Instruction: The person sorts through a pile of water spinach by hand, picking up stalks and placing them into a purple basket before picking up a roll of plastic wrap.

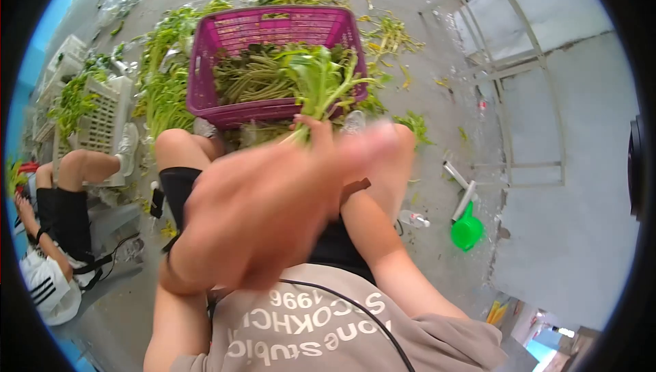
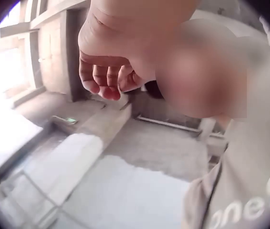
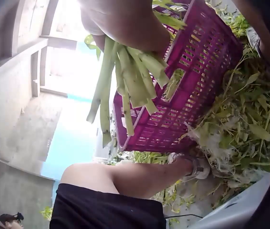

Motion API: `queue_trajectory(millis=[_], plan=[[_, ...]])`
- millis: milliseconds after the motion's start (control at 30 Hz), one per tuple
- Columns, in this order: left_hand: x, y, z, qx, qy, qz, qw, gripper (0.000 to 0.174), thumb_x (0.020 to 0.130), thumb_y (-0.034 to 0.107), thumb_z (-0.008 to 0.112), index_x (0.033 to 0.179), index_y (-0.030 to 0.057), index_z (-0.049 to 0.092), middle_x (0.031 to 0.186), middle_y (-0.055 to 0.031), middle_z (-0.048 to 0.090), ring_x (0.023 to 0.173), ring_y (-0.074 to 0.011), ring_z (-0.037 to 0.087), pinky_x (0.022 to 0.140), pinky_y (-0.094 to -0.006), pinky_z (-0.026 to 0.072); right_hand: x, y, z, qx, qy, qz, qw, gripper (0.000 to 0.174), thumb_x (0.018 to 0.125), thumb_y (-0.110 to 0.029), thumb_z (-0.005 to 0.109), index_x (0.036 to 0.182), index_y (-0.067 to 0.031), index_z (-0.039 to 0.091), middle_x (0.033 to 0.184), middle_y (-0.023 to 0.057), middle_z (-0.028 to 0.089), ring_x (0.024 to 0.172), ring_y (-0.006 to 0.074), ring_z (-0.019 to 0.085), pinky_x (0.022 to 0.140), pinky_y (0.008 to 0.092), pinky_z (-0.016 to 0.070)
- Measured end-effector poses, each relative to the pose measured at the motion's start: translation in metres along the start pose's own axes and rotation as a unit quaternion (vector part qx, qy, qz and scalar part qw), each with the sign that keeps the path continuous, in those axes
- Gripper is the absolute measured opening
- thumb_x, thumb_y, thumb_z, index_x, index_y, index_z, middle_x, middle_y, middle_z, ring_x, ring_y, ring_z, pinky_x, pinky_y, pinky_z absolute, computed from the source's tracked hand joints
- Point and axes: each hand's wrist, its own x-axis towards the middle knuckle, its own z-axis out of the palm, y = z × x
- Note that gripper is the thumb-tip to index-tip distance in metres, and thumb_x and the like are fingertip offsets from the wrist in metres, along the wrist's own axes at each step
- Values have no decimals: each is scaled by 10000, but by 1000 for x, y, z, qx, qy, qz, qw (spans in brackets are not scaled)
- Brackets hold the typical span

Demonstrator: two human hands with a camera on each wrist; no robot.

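Note:
My left hand is raised near the head camera and blurred, hiding much of the lap. In the left wrist view, its fingers curl loosely with nothing between them. My right hand grips a bunch of leafy greens in front of the basket. Pale, thick stem ends hang below that hand in the right wrist view. The leaves point away from me, over the near rim of a purple plastic basket. More greens lie inside the basket, stalks side by side.
Long loose greens lie left of the basket. Trimmings litter the floor around it. White crates stand near another seated person. A green scoop-like object, a plastic bottle and a metal frame are to the right.

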Motion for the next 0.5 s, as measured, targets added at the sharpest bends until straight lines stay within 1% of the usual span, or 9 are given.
queue_trajectory(millis=[33, 67, 100, 133, 200, 267, 333, 400, 500], plan=[[-3, 17, -4, 26, -15, -8, 1000, 160, 940, 83, 569, 988, 19, 708, 714, -53, 650, 650, -190, 572, 608, -327, 440, 0, 1, -3, -2, -7, -4, 1000, 169, 824, -49, 739, 931, 12, 622, 757, 99, 654, 631, 223, 669, 590, 370, 550], [-7, 42, -25, -8, -100, -71, 992, 237, 977, 155, 569, 780, 103, 691, 705, -38, 666, 636, -203, 602, 624, -311, 467, 1, 3, -2, -2, -15, -9, 1000, 171, 834, -53, 735, 942, 18, 623, 765, 102, 654, 640, 224, 670, 589, 373, 547], [-10, 44, -35, -81, -143, -28, 986, 181, 1028, 225, 543, 961, 122, 677, 703, -36, 678, 657, -204, 644, 690, -358, 502, 0, 2, -2, -4, -17, -16, 1000, 171, 846, -59, 731, 953, 22, 623, 773, 104, 653, 651, 224, 672, 588, 376, 544], [-4, 40, -30, -48, -105, 154, 981, 826, 814, -5, 620, 1548, 220, 314, 843, -77, 696, 639, -252, 647, 536, -370, 527, -1, 2, -1, -5, -19, -23, 1000, 172, 857, -64, 726, 963, 25, 624, 781, 105, 652, 663, 224, 673, 588, 379, 541], [-10, 39, -19, 19, -60, 252, 966, 553, 815, -29, 606, 1341, 110, 507, 867, -82, 698, 612, -218, 637, 503, -332, 499, 4, 7, -5, -28, -25, -4, 999, 189, 867, -81, 720, 1004, -3, 614, 817, 96, 644, 704, 219, 677, 619, 382, 557], [-13, 52, -25, 67, -103, 218, 968, 504, 821, -30, 596, 1305, 99, 537, 865, -76, 695, 606, -218, 630, 493, -320, 486, 9, 12, -6, -29, -40, -3, 999, 194, 860, -83, 723, 994, -1, 608, 817, 99, 644, 703, 220, 677, 620, 385, 557], [-8, 76, -37, 38, -179, 44, 982, 430, 918, 49, 600, 1337, 113, 529, 900, -73, 709, 630, -221, 640, 524, -332, 526, 3, 8, -2, -34, -28, -8, 999, 197, 856, -83, 724, 989, -2, 603, 816, 97, 644, 700, 220, 674, 624, 389, 557], [-6, 67, -12, 39, -78, 180, 980, 274, 972, 195, 575, 1207, 54, 564, 901, -84, 687, 666, -216, 642, 551, -322, 527, 2, 6, 0, -38, -23, -14, 999, 201, 852, -83, 726, 984, -2, 599, 814, 95, 644, 697, 221, 672, 627, 393, 556], [-10, 65, -9, 15, -66, 197, 978, 227, 1020, 274, 510, 1105, 67, 547, 881, -80, 648, 730, -226, 651, 617, -374, 548, 4, 8, 1, -43, -34, -12, 998, 209, 849, -76, 728, 986, -4, 588, 823, 94, 644, 690, 224, 663, 640, 407, 551]])
